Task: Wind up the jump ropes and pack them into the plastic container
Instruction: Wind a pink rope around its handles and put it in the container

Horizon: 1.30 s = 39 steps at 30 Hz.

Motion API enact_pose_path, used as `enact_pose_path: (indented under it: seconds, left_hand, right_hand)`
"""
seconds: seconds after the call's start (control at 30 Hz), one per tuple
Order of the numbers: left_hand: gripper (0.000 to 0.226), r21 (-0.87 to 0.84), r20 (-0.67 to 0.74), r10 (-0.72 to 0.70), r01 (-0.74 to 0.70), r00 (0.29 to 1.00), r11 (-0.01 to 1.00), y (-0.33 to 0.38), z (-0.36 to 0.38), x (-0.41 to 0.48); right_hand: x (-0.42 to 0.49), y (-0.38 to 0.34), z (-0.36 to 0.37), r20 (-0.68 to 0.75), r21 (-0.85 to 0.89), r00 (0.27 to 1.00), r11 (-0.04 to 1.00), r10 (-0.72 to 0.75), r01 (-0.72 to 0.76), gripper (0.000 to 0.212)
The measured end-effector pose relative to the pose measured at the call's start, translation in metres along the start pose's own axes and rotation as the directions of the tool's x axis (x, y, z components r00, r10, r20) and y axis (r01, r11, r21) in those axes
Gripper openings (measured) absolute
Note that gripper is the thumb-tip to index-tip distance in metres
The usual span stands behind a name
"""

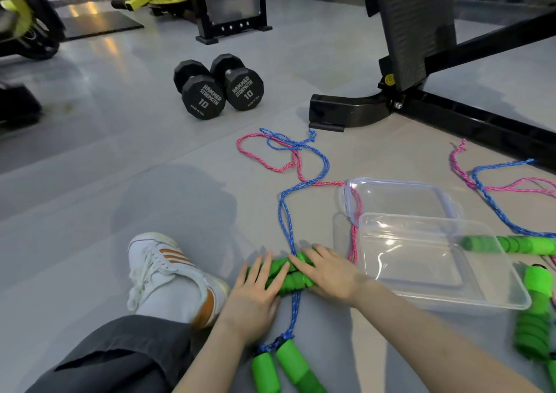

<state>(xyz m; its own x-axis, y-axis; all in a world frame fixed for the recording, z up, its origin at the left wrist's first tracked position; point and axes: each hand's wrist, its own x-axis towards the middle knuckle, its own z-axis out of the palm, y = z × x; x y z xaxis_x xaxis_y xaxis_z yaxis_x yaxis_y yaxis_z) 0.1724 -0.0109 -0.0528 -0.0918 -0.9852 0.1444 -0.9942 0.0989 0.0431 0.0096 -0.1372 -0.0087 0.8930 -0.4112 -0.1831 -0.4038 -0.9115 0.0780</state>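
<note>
Near handle pair (pixel 290 362) idle — left hand (pixel 252 293), right hand (pixel 328 272) pin far handle pair (pixel 293 281), fingers straight — crossed blue rope (pixel 323 164), pink rope (pixel 249 152) may snag.

You're working in even light; a soft shadow (pixel 180 200) is falling beyond your fingers (pixel 266 267), glare streaking the far floor (pixel 109 46).

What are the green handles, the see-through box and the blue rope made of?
The green handles look like soft foam: matte, grooved, no shine. The see-through box looks like hard clear plastic: glossy glints, and the floor shows through. The blue rope looks like braided cord, perhaps nylon or cotton: its woven twist shows.
</note>
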Motion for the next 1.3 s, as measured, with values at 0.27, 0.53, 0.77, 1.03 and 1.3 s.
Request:
enact_pose_path:
  seconds: [0.27,0.53,0.77,1.03,1.3]
  left_hand:
    - [0.050,0.123,-0.106,0.123,-0.110,0.987,0.986,-0.006,0.011,0.012]
    - [0.058,0.251,-0.174,0.228,-0.181,0.958,0.951,-0.010,0.007,0.017]
    - [0.094,0.419,-0.194,0.295,-0.193,0.936,0.887,-0.017,-0.048,0.045]
    - [0.063,0.662,-0.274,0.451,-0.174,0.850,0.729,-0.043,-0.151,0.057]
    - [0.061,0.736,-0.351,0.435,-0.043,0.829,0.676,-0.066,-0.216,0.014]
  right_hand:
    - [0.004,0.008,-0.006,0.129,0.092,0.990,0.994,0.048,-0.060,0.074]
    - [0.003,0.013,-0.011,0.077,0.139,0.996,0.989,0.046,-0.057,0.065]
    - [0.001,0.031,-0.044,-0.206,0.199,0.969,0.975,0.138,-0.096,0.059]
    - [-0.012,0.024,-0.119,-0.401,0.513,0.873,0.858,0.278,-0.038,0.077]
    - [-0.003,-0.015,-0.156,-0.301,0.913,0.860,0.385,0.412,0.135,0.123]
